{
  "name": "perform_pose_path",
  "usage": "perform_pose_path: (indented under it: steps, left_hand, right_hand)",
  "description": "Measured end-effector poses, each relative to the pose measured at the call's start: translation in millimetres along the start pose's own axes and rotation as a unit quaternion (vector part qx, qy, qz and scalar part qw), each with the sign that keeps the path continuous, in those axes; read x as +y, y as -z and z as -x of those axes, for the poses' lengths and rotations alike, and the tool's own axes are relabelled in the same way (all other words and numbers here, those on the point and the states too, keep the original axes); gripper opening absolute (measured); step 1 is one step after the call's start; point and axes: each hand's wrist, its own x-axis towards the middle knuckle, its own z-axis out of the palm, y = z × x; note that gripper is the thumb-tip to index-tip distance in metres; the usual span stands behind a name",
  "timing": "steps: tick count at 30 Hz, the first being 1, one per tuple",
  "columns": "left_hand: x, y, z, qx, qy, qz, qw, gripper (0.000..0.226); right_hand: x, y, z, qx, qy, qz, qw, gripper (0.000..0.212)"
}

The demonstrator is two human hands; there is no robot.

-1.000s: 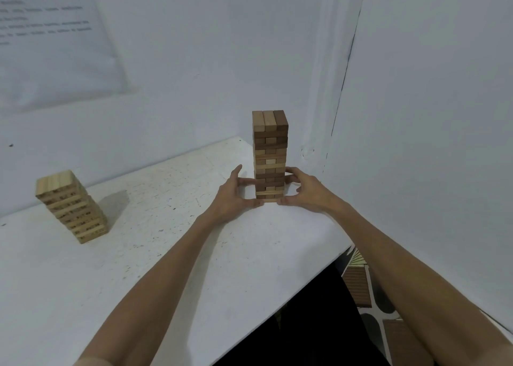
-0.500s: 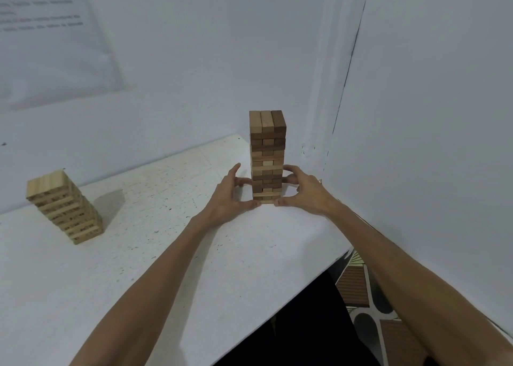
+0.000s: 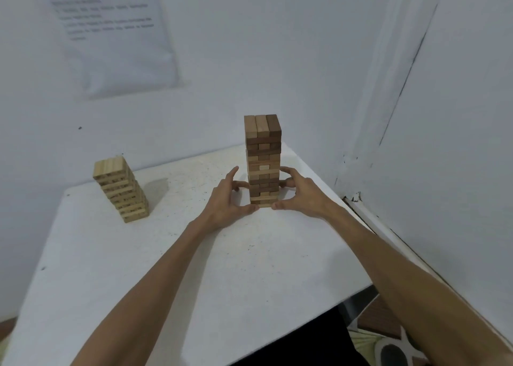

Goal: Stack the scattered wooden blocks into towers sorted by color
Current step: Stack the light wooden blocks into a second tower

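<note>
**Both Hands Set Against the Lower Layers of the Tall Tower**

A printed sheet (image 3: pixel 111 32) is fixed to the wall, above and well to the left of the tall tower (image 3: pixel 263 154). Its text is too blurred to be read.

A short tower (image 3: pixel 120 189) of pale blocks is stood on the white table (image 3: pixel 166 268), well to the left of the tall tower and apart from both hands.

The left hand (image 3: pixel 224 201) is placed against the left side of the tall tower, at its lower layers. The thumb is laid at the front foot of the tall tower. The middle fingers are curled in to its left face, and the index finger is raised free of the blocks.

The tall tower is built of pale, mid-brown and dark blocks in crossed layers of three. It is stood upright near the far right corner of the table.

The right hand (image 3: pixel 301 196) is placed against the right side of the tall tower. Its fingers are curled in to the right face and its thumb is set at the front foot. The lower layers are thus held between two narrow, cupped grasps.

A cracked wall corner (image 3: pixel 402 88) is seen to the right of the tall tower. Patterned floor (image 3: pixel 388 349) is visible below and to the right of it, past the table edge.
</note>
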Motion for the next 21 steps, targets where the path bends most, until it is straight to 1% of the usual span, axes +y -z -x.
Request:
perform_pose_path:
  steps: [4, 11, 21]
  left_hand:
    - [-20, 22, 9, 0.026, 0.028, -0.003, 0.999, 0.118]
    - [-42, 54, 19, 0.062, 0.07, -0.012, 0.996, 0.118]
    - [-60, 72, 19, 0.104, 0.101, -0.005, 0.989, 0.113]
  right_hand:
    - [-19, -20, -20, -0.029, 0.013, -0.004, 0.999, 0.105]
    - [-44, -46, -52, -0.072, 0.046, -0.006, 0.996, 0.109]
    - [-63, -65, -94, -0.101, 0.07, 0.002, 0.992, 0.108]
